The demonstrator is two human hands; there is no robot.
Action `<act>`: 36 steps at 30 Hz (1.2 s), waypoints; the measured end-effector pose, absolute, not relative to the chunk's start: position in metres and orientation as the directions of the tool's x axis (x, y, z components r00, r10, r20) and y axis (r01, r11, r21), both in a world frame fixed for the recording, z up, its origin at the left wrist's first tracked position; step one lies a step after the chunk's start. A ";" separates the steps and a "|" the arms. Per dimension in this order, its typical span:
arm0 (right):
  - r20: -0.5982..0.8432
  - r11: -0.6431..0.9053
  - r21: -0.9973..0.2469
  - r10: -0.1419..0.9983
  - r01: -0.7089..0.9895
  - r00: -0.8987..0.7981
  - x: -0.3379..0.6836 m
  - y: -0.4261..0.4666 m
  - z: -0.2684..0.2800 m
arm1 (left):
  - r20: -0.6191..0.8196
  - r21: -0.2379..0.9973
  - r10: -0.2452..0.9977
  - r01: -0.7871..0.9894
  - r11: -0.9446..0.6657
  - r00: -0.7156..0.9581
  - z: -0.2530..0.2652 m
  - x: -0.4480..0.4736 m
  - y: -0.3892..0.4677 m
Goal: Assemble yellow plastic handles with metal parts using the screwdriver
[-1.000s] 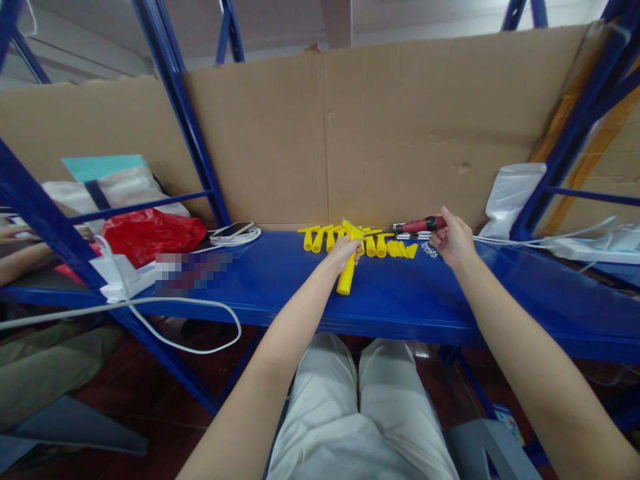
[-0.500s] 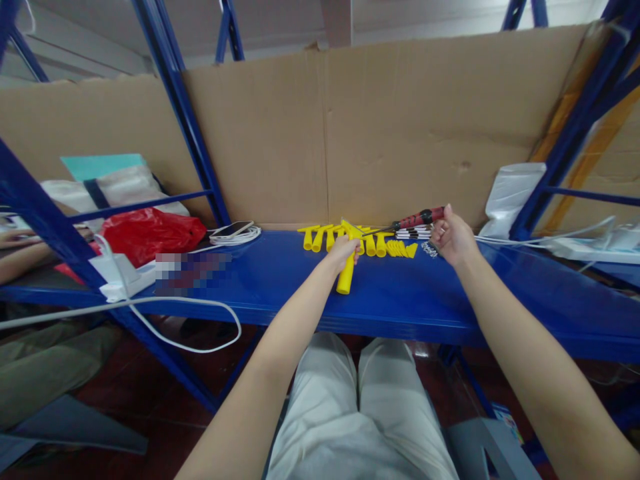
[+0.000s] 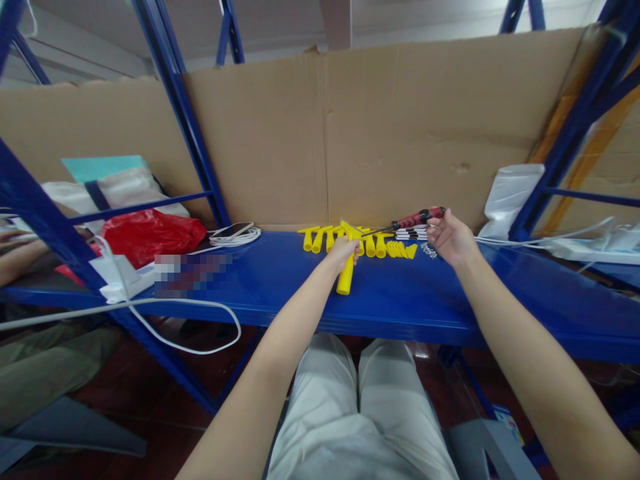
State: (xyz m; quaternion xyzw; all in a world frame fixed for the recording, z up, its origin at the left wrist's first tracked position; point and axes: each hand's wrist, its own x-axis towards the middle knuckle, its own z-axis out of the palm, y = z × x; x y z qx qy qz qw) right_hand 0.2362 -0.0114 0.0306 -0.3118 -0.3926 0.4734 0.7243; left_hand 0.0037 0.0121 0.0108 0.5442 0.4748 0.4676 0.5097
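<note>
My left hand (image 3: 345,251) is closed round a yellow plastic scraper handle (image 3: 345,280), its tubular end pointing toward me. My right hand (image 3: 454,239) grips the back end of a screwdriver (image 3: 417,218) with a red and black handle. The screwdriver lies nearly level, and its shaft runs left to the head of the yellow piece; the exact contact at the tip is too small to make out. Behind my left hand stands a row of similar yellow handles (image 3: 309,239). Small yellow wedge-shaped pieces (image 3: 397,249) and a little pile of screws (image 3: 429,250) lie near my right hand.
Black-and-white strips (image 3: 411,234) lie behind the wedges on the blue bench (image 3: 400,293). A phone (image 3: 235,230) rests on a coiled white cable at left, near a red plastic bag (image 3: 155,235). Cardboard (image 3: 390,133) walls the back. Another person's arm (image 3: 25,257) shows far left.
The fingers of my right hand have shifted slightly on the screwdriver's handle end. My left hand and the yellow handle stay in place.
</note>
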 end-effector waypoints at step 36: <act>0.206 0.334 -0.841 0.925 -0.426 0.318 0.240 -0.003 0.024 | 0.027 0.999 0.993 0.041 -0.032 0.118 0.013 0.004 0.010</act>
